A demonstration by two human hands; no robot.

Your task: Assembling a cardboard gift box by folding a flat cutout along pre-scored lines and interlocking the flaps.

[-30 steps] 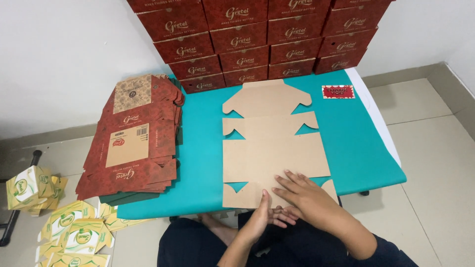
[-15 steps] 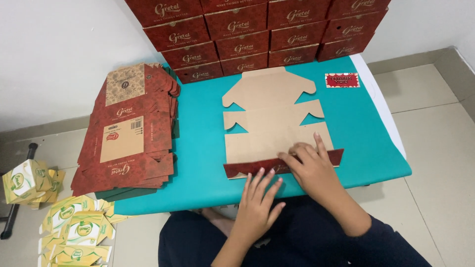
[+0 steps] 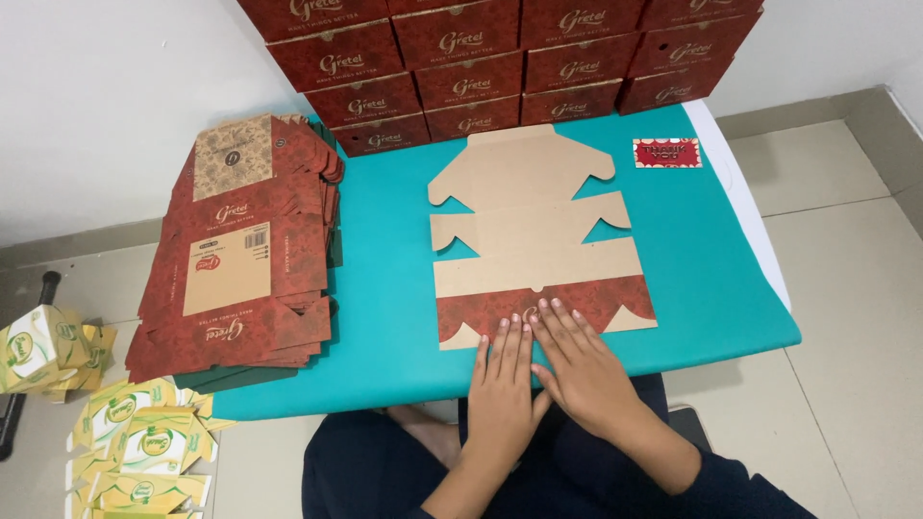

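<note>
Head view, from the left: yellow-green cartons (image 3: pixel 125 447) lie on the floor, then a stack of flat red box blanks (image 3: pixel 240 255) overhangs the teal table's (image 3: pixel 385 288) left edge. A bare teal strip separates that stack from the unfolded cardboard blank (image 3: pixel 534 231) at mid-table, whose near flap is folded up, red side showing. The left hand (image 3: pixel 505 384) and right hand (image 3: pixel 582 370) lie flat, fingers spread, gripping nothing, pressing that flap at the table's near edge. Rightward, teal stays open up to a small red card (image 3: pixel 667 152).
</note>
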